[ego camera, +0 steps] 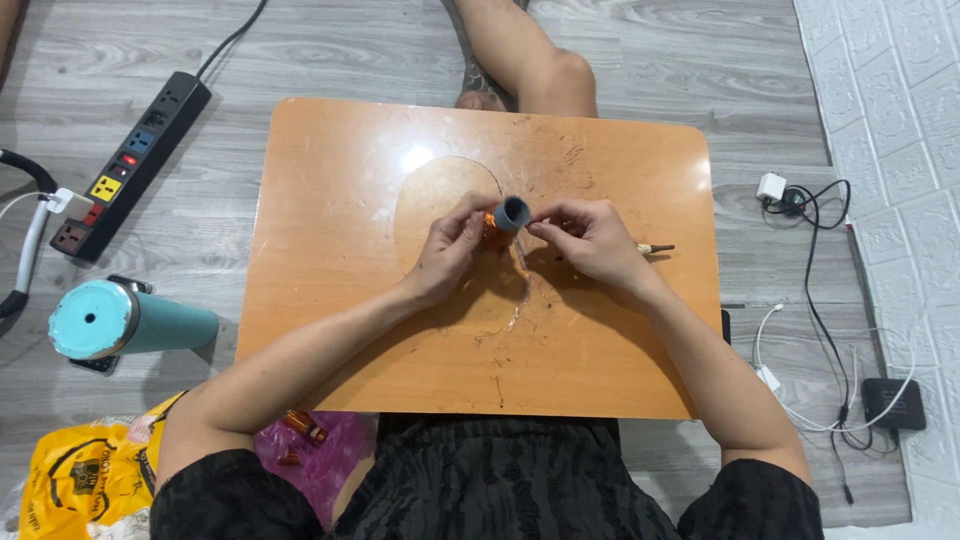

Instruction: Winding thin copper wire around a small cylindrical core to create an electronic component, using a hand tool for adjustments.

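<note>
Head view — both hands pinch one grey tube [512, 214] with copper winding: left hand [452, 248], right hand [590, 240].

Hands: two, left hand [447, 247] and right hand [590, 240]
Grey tubes: one grey tube [512, 214]
Tables: one wooden table [350, 260]
Power strips: one power strip [132, 166]
Teal tumblers: one teal tumbler [125, 320]
Yellow bags: one yellow bag [85, 480]

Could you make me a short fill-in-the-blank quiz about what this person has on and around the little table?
1. Both hands hold a small grey ___ above the orange table.
2. The teal bottle lies on the ___.
3. The power strip lies on the person's ___ side.
4. The bag by the left elbow is ___.

Missing words: tube; floor; left; yellow
</note>
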